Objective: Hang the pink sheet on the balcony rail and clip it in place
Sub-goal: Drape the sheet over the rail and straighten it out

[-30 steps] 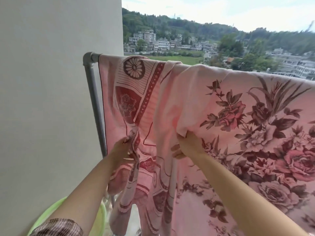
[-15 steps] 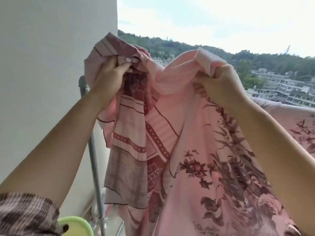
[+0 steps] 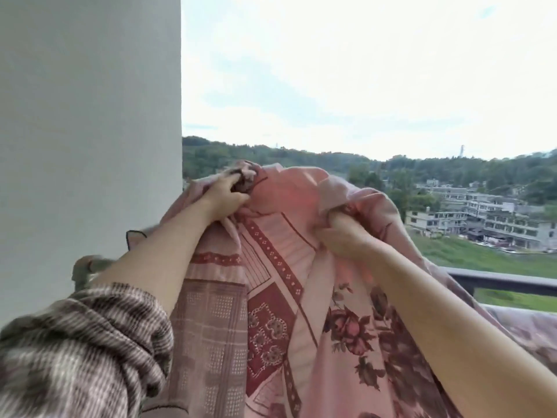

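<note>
Sheet (image 3: pixel 271 297) — pink, floral. A second ago it hung flat; now its left end is raised high beside the wall (image 3: pixel 90 116), above the rail (image 3: pixel 497 280), with the right part draped low at right. Left hand (image 3: pixel 224 197): grip closed on a bunched edge. Right hand (image 3: pixel 340 233): grip fisted in a fold. Judged a re-throw to spread it — no clip in view, clipping not yet begun
</note>
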Motion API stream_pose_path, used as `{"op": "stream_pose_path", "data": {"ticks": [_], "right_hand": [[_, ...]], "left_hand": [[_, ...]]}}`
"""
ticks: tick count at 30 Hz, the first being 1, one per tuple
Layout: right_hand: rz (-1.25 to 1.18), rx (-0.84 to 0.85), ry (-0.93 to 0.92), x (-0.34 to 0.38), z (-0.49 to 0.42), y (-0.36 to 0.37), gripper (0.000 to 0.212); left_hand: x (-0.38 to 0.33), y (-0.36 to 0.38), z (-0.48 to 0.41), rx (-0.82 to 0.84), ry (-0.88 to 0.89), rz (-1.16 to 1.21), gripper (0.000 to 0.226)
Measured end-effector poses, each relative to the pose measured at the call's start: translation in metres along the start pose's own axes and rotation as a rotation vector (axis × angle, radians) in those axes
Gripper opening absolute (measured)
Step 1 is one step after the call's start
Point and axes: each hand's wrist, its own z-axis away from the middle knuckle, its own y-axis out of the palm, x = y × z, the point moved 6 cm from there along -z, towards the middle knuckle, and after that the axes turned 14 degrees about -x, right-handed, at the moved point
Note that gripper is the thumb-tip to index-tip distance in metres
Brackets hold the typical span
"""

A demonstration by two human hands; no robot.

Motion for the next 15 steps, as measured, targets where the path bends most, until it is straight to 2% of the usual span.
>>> {"op": "stream_pose_path", "data": {"ticks": [3,4,5,6,8,10,13,15], "right_hand": [[0.325,0.579,0.135,-0.034,0.024,0.041,0.054],[0.363,0.669,0.151,-0.038,0.030,0.043,0.053],[0.360,0.659,0.134,-0.035,0.029,0.043,0.048],[0.321,0.584,0.102,-0.026,0.026,0.039,0.044],[0.145,0.407,0.029,-0.002,0.018,0.036,0.040],[-0.049,0.365,-0.062,0.034,0.020,0.044,0.039],[-0.020,0.410,-0.294,0.090,0.041,0.072,0.047],[0.066,0.398,-0.424,0.117,0.052,0.091,0.055]], "left_hand": [[0.039,0.048,0.031,0.402,-0.161,-0.365,0.026],[0.046,0.053,0.042,0.494,-0.214,-0.375,0.025],[0.048,0.052,0.047,0.517,-0.230,-0.331,0.024],[0.046,0.046,0.048,0.463,-0.215,-0.238,0.022],[0.038,0.019,0.044,0.154,-0.168,0.027,0.017],[0.037,-0.019,0.057,-0.188,-0.128,0.215,0.016],[0.053,-0.065,0.106,-0.591,-0.015,0.097,0.017],[0.080,-0.087,0.145,-0.810,-0.075,0.014,0.014]]}}
